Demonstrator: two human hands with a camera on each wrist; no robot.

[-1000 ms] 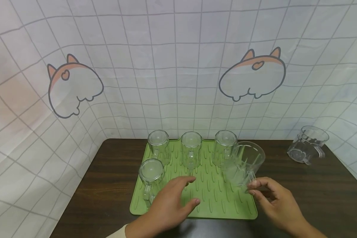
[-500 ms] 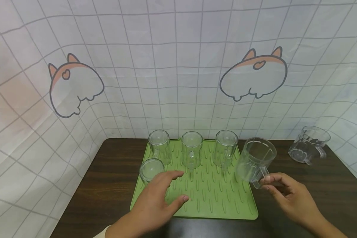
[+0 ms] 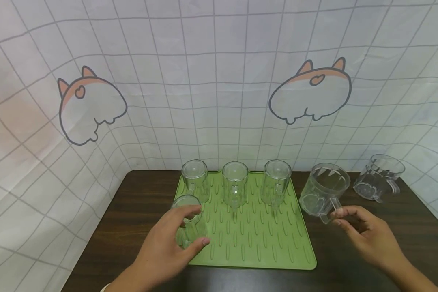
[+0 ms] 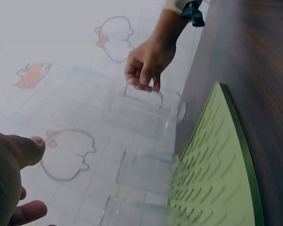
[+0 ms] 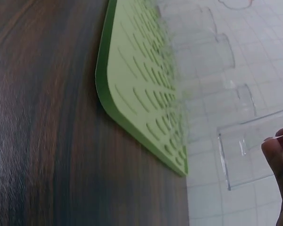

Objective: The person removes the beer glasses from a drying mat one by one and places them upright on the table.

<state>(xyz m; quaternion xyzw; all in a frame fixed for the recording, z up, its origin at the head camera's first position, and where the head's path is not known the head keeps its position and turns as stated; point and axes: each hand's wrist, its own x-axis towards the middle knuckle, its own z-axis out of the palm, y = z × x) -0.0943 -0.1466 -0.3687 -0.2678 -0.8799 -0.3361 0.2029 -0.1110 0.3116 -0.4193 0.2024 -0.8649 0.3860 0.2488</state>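
My right hand point(image 3: 368, 237) pinches the handle of a clear mug point(image 3: 323, 188), which leans slightly with its mouth up, over the mat's right edge and the table beside it. In the right wrist view this mug point(image 5: 247, 153) appears raised above the tabletop. My left hand point(image 3: 164, 243) is beside an upside-down clear mug point(image 3: 187, 202) at the mat's near left, partly hiding it; thumb and fingers are spread, and contact cannot be told. Three more upside-down mugs, left point(image 3: 195, 178), middle point(image 3: 235, 182) and right point(image 3: 276, 180), stand along the back of the green mat point(image 3: 255, 247).
Another clear mug point(image 3: 377, 178) stands mouth up on the dark wooden table point(image 3: 405, 227) at the back right. A white gridded cloth point(image 3: 219, 101) with cartoon prints hangs behind the table and along its sides.
My right hand has carried its mug rightward and back, from over the mat toward the mug at the back right. My left hand has moved left to the near-left mug.
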